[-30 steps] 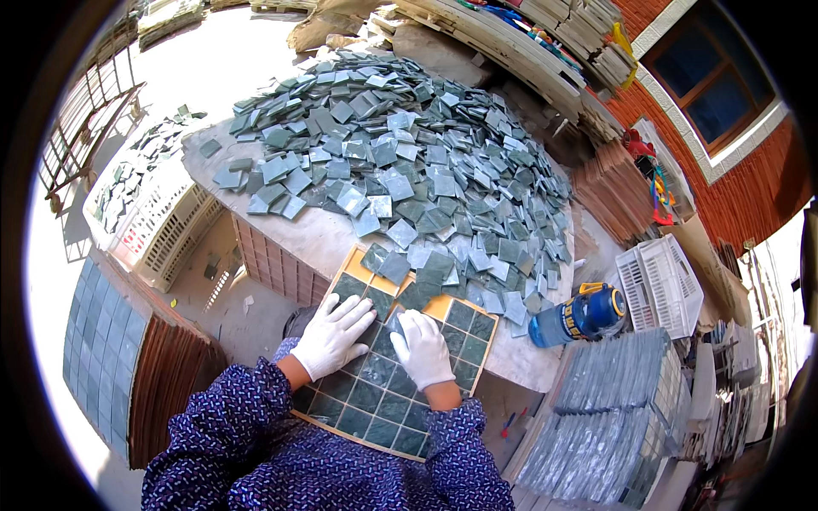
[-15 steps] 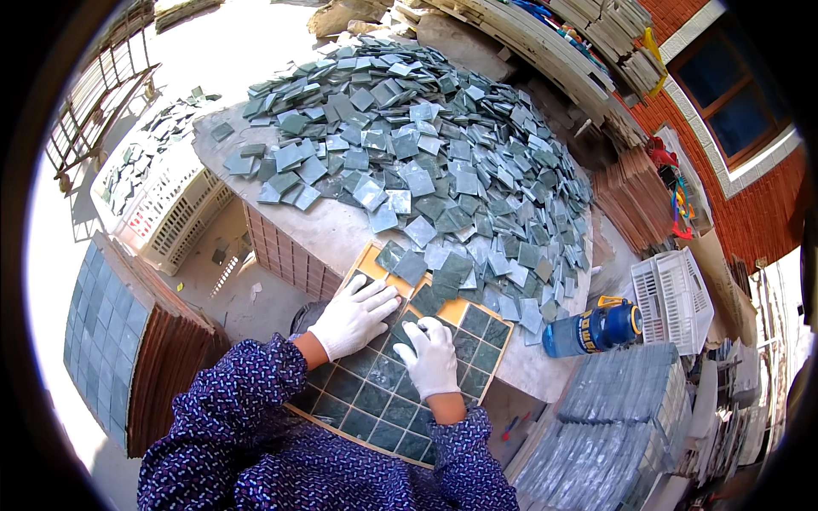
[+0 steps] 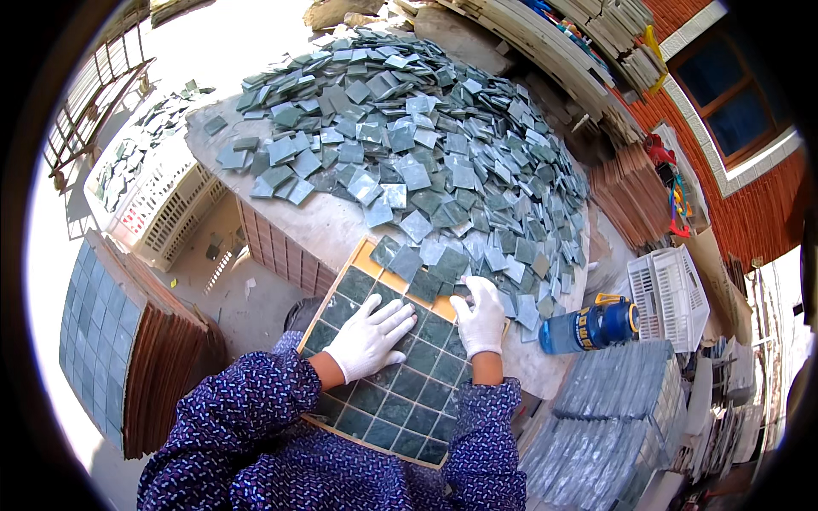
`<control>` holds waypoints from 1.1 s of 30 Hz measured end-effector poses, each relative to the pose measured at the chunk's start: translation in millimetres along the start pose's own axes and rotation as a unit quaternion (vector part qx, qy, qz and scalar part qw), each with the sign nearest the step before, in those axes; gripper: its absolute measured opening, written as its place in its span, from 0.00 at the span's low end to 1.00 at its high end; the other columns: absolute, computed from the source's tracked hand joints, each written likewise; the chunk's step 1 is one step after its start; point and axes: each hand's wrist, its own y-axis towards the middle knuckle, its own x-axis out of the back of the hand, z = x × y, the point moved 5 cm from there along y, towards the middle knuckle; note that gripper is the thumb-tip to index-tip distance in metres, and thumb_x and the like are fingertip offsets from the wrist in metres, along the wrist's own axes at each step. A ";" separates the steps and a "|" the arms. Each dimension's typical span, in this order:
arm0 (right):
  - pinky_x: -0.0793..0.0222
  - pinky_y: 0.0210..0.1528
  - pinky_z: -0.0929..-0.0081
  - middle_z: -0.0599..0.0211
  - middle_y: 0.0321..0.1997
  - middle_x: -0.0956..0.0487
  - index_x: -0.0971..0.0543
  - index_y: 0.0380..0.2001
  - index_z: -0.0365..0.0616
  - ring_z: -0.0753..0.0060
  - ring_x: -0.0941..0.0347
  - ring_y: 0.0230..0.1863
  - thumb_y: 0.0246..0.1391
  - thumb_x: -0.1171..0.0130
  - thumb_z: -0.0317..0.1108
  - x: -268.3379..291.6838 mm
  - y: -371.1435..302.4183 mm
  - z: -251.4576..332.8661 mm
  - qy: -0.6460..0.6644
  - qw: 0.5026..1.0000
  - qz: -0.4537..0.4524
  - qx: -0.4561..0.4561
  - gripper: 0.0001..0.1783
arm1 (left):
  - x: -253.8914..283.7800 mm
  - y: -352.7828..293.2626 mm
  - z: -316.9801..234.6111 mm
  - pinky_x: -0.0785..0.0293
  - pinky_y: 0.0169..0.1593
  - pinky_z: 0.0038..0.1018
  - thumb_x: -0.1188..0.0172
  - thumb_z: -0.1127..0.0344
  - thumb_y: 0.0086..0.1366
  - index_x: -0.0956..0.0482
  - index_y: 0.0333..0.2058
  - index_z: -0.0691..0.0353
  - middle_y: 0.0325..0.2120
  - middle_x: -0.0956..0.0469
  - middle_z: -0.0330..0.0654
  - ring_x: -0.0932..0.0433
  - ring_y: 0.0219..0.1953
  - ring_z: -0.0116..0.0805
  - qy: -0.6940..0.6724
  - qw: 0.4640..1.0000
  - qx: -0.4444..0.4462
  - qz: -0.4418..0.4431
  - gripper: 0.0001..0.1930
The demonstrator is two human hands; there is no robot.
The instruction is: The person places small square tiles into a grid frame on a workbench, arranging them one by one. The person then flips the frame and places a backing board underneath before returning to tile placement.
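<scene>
A shallow wooden tray (image 3: 362, 257) lies tilted in front of me, lined with rows of square dark green stone tiles (image 3: 411, 383). My left hand (image 3: 368, 341), in a white glove, rests flat on these tiles with its fingers stretched out. At the tray's far right corner, my gloved right hand (image 3: 480, 319) has thumb and index finger pinched on a tile, mostly hidden by the fingers. Several loose tiles (image 3: 404, 262) overlap the tray's far edge, where bare yellowish wood shows.
Beyond the tray, a large heap of loose tiles (image 3: 413, 175) covers the table (image 3: 294, 223). A blue bottle (image 3: 588, 328) lies at the right by white crates (image 3: 669, 298). Stacked tiled sheets (image 3: 98, 332) stand left; wrapped tile stacks (image 3: 596, 426) stand right.
My left hand has slid nearer onto the laid tiles. My right hand has moved away from me and right, from over the grid to the far right corner, and now pinches a tile.
</scene>
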 end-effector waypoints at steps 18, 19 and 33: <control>0.30 0.48 0.62 0.54 0.48 0.30 0.30 0.50 0.43 0.54 0.28 0.45 0.37 0.29 0.31 0.5 -13.0 -23.9 -0.047 0.990 0.129 -0.020 0.33 | 7.7 80.6 45.1 0.34 0.53 0.34 0.31 0.57 0.45 0.25 0.40 0.60 0.40 0.28 0.41 0.30 0.49 0.41 0.029 0.996 -0.016 -0.083 0.24; 0.29 0.48 0.63 0.54 0.48 0.30 0.29 0.50 0.43 0.56 0.28 0.44 0.37 0.29 0.31 2.0 -14.2 -24.7 -0.022 0.990 0.139 -0.011 0.33 | 14.9 79.1 45.3 0.33 0.52 0.34 0.33 0.58 0.48 0.26 0.37 0.59 0.38 0.27 0.41 0.29 0.47 0.40 0.034 0.994 -0.010 -0.105 0.19; 0.30 0.52 0.58 0.57 0.57 0.32 0.28 0.53 0.49 0.51 0.29 0.52 0.47 0.34 0.42 -5.8 1.1 33.3 -0.206 0.975 0.082 -0.014 0.29 | 15.8 -11.1 82.9 0.51 0.68 0.41 0.44 0.56 0.62 0.35 0.59 0.62 0.63 0.40 0.48 0.46 0.67 0.48 0.025 0.991 0.128 -0.042 0.29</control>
